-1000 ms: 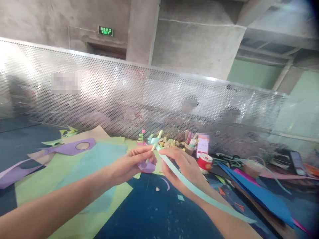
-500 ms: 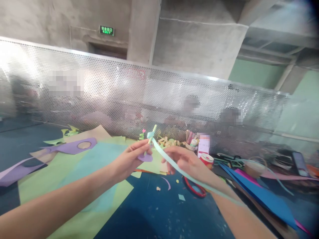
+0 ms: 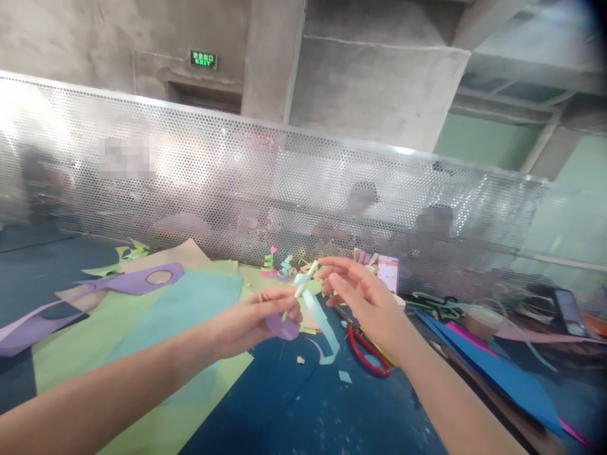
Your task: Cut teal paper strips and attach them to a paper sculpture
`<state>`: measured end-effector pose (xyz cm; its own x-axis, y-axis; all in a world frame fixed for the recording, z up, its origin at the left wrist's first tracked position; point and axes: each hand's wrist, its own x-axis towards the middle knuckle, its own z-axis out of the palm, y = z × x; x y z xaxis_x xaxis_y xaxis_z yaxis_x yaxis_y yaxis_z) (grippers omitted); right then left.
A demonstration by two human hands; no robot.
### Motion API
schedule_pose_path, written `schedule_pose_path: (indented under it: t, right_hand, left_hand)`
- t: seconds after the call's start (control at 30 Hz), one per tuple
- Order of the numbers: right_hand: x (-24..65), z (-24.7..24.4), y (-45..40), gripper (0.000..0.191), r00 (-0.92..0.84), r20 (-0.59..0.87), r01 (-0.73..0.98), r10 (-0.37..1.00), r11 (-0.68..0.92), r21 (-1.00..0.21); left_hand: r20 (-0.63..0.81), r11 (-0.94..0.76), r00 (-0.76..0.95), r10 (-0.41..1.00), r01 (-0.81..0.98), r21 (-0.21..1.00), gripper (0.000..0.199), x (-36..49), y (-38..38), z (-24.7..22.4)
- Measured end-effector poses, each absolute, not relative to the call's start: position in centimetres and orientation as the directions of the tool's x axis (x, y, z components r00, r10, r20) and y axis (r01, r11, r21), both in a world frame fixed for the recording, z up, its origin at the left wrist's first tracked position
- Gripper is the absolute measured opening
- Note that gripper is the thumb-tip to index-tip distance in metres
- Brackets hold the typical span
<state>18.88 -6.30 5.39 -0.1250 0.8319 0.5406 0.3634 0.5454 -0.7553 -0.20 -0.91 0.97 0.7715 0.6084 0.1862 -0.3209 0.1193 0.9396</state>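
Note:
My left hand [image 3: 275,306] pinches a thin pale green paper stick [image 3: 307,279] that tilts up to the right. At the stick's lower end a round purple paper piece [image 3: 283,327] sits under my fingers. A light blue paper strip [image 3: 323,319] is wound round the stick's upper part, and its loose end hangs down to the right. My right hand [image 3: 358,287] is beside the stick's tip with fingers apart; whether a fingertip touches the tip I cannot tell. Beyond my hands stand two small paper trees, a green one [image 3: 268,262] and a blue one [image 3: 285,268].
Red-handled scissors [image 3: 367,355] lie below my right wrist. Green paper sheets [image 3: 71,354], a light blue sheet [image 3: 199,303] and purple offcuts [image 3: 133,278] spread at left. Blue card [image 3: 502,373] lies at right. A phone [image 3: 387,272] stands behind, before a perforated metal screen [image 3: 190,158].
My left hand has come lower and slightly right with the stick. The blue strip, earlier stretched across my right forearm, now dangles in front. My right hand has risen beside the stick's tip.

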Motion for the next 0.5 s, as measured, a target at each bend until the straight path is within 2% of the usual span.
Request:
schedule_pose_path:
  t: [0.07, 0.3, 0.4, 0.5]
  right_hand:
    - [18.64, 5.62, -6.66, 0.028, -0.148, 0.552, 0.348, 0.821, 0.566, -0.747]
    - [18.21, 5.74, -7.23, 0.014, -0.148, 0.554, 0.460, 0.819, 0.553, -0.695]
    - [18.38, 5.52, -7.02, 0.016, -0.159, 0.550, 0.447, 0.820, 0.556, -0.700]
    - [18.73, 5.13, -6.81, 0.021, -0.211, 0.478, 0.448, 0.853, 0.519, -0.728]
  left_hand:
    - [0.161, 0.126, 0.793, 0.588, -0.286, 0.950, 0.018, -0.05, -1.20, 0.79]
    - [0.144, 0.193, 0.816, 0.559, -0.298, 0.935, 0.011, 0.27, -1.68, 0.21]
    - [0.129, 0.189, 0.814, 0.566, -0.280, 0.941, 0.013, 0.22, -1.68, 0.36]
    - [0.136, 0.148, 0.778, 0.614, -0.283, 0.948, 0.014, 0.18, -1.30, 0.37]
